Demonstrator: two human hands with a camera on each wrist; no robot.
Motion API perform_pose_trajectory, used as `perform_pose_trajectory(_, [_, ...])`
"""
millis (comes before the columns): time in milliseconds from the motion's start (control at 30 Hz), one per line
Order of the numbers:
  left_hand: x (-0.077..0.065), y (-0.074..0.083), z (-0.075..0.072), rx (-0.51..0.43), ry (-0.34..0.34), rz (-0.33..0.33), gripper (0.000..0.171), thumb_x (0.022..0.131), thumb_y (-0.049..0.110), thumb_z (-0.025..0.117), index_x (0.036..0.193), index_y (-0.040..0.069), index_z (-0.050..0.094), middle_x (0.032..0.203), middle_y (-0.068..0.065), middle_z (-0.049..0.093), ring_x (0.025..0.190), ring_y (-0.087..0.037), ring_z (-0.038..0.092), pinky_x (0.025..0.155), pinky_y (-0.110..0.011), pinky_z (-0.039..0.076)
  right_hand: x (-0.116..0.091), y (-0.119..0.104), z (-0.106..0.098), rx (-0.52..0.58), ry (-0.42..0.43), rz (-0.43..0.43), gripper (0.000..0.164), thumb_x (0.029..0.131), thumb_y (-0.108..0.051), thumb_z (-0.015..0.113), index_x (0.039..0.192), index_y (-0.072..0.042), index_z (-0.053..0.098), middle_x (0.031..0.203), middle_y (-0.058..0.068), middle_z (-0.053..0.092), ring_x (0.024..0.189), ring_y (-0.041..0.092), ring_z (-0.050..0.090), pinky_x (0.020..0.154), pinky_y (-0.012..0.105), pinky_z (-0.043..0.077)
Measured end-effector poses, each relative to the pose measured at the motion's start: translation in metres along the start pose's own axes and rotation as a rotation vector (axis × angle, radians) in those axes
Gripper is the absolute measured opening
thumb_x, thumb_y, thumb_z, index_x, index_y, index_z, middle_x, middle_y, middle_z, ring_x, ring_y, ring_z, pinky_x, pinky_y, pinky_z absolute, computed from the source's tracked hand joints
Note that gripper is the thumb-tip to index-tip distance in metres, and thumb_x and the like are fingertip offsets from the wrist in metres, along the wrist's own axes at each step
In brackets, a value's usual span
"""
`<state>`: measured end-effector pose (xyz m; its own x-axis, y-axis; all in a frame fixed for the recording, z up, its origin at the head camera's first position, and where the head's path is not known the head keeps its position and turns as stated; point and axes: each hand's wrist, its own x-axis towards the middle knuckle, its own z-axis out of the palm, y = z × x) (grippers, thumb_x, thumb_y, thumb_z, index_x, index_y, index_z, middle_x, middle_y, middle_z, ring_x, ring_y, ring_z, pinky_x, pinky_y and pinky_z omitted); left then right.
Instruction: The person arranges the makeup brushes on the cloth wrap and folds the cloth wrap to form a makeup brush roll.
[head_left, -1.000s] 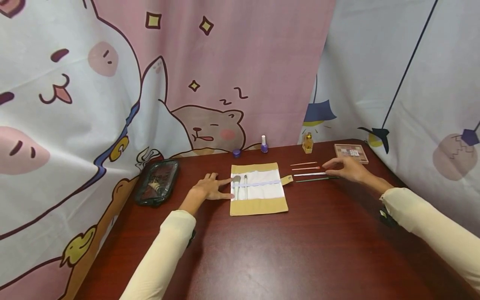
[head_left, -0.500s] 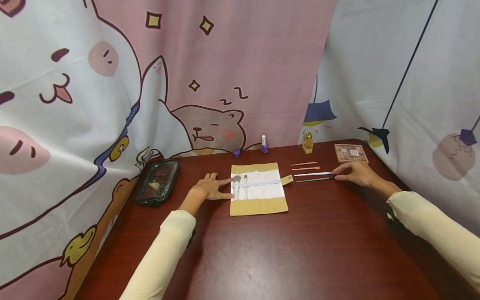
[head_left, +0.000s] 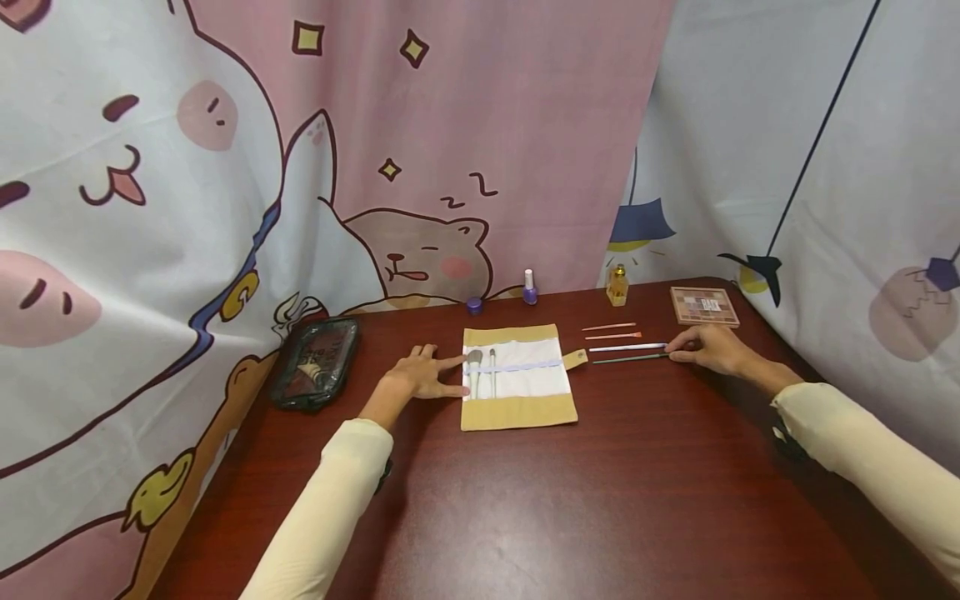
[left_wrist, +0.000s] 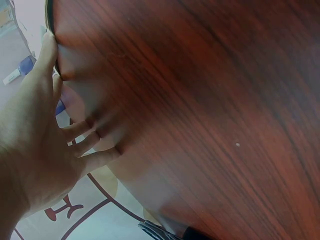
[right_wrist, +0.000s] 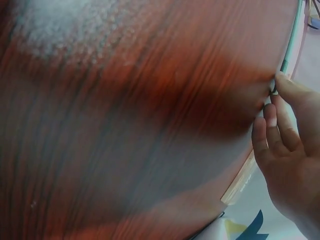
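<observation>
A tan and white brush roll (head_left: 525,412) lies unfolded on the table, with a fluffy makeup brush (head_left: 474,377) and a thinner brush (head_left: 492,375) tucked under its band. My left hand (head_left: 420,375) rests at its left edge, fingers spread, thumb and index fingertips on the cloth. To the roll's right, my right hand (head_left: 711,348) pinches the right end of a slim green brush (head_left: 628,359) between thumb and fingers. That end shows dark at the fingertips in the right wrist view. Just behind it lies a white brush (head_left: 627,347), its right end near the fingers.
Beyond lie an orange-tipped brush (head_left: 613,336) and a thin pinkish stick (head_left: 609,327). Along the back stand a purple jar (head_left: 474,306), nail polish (head_left: 529,288) and a yellow bottle (head_left: 617,287). An eyeshadow palette (head_left: 705,307) is at back right, a black-edged clear pouch (head_left: 315,364) at left.
My right hand has moved a little right and down from over the white brush, its fingers closing on the green brush's end. The left hand has stayed at the roll's edge.
</observation>
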<state>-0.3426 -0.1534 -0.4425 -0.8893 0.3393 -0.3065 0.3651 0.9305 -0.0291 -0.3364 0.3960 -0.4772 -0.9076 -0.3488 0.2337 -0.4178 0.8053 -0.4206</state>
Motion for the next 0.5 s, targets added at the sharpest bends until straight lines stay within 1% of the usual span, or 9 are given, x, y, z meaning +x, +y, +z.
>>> perform_pose_trajectory(200, [0.001,0.0,0.001,0.01,-0.003,0.0,0.085,0.091,0.083,0.048,0.163,0.045,0.025,0.167,-0.022,0.024,0.153,-0.043,0.024,0.114,-0.062,0.037,-0.002,-0.006,-0.011,0.03,-0.01,-0.031,0.007,0.09,-0.012,0.083,0.097,-0.013,0.082,0.094,0.0,0.078,0.079,0.004,0.06,0.071,0.024,0.045])
perform_pose_trajectory(367, [0.003,-0.001,0.003,0.009,-0.014,-0.005,0.087,0.09,0.084,0.048,0.163,0.046,0.023,0.168,-0.021,0.023,0.154,-0.043,0.022,0.114,-0.062,0.036,-0.001,-0.01,-0.019,0.058,0.015,-0.076,0.009,0.089,-0.012,0.083,0.098,-0.014,0.082,0.096,-0.002,0.079,0.086,0.004,0.065,0.074,0.022,0.05])
perform_pose_trajectory(467, [0.003,-0.001,0.002,0.009,-0.012,-0.007,0.087,0.089,0.085,0.047,0.163,0.046,0.024,0.168,-0.02,0.024,0.154,-0.042,0.023,0.114,-0.062,0.036,0.0,-0.013,-0.022,0.066,0.035,-0.061,0.012,0.089,-0.015,0.084,0.1,-0.016,0.083,0.097,-0.002,0.079,0.086,0.003,0.066,0.073,0.018,0.049])
perform_pose_trajectory(500, [0.002,-0.001,0.002,0.006,-0.01,-0.004,0.087,0.09,0.085,0.047,0.164,0.046,0.024,0.167,-0.021,0.024,0.154,-0.043,0.023,0.114,-0.062,0.036,0.0,-0.015,-0.023,0.08,0.038,-0.048,0.013,0.089,-0.015,0.084,0.102,-0.015,0.083,0.098,0.0,0.079,0.086,0.004,0.065,0.072,0.017,0.047])
